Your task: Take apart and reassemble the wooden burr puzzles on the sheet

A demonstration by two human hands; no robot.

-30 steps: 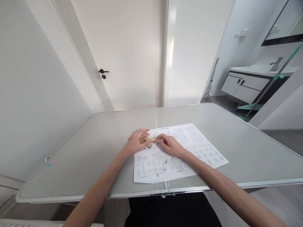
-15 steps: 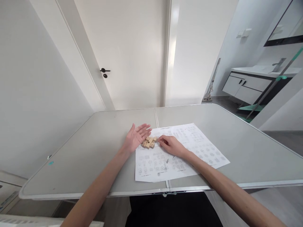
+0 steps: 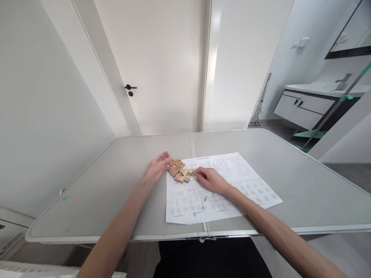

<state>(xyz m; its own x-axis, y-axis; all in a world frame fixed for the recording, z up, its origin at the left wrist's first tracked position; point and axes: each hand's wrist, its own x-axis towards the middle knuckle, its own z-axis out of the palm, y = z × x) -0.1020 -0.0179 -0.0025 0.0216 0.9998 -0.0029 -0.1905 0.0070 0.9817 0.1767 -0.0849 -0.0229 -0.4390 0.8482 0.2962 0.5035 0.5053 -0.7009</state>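
Observation:
A small cluster of pale wooden block pieces (image 3: 182, 176) lies on the printed paper sheet (image 3: 243, 200), near its upper left corner. Right behind it, several flat brown wooden pieces (image 3: 175, 166) lie close together, partly over the paper's edge. Beside the brown pieces on the left is my left hand (image 3: 155, 167), turned side-on with its fingers stretched out; whether it touches them I cannot tell. My right hand (image 3: 211, 180) rests on the sheet, fingers curled in, tips close against the pale cluster's right side. Anything between those fingertips is hidden.
The grey folding table (image 3: 110, 193) has a metal-edged seam down its middle. A white door (image 3: 162, 69) with a black handle (image 3: 130, 87) stands beyond it. To the right are a washbasin cabinet (image 3: 301, 104) and a green-and-grey long-handled tool (image 3: 342, 98).
My left hand has turned from palm-up to side-on and moved slightly left. The brown pieces, hidden before, now show behind the pale cluster. My right hand stays in place.

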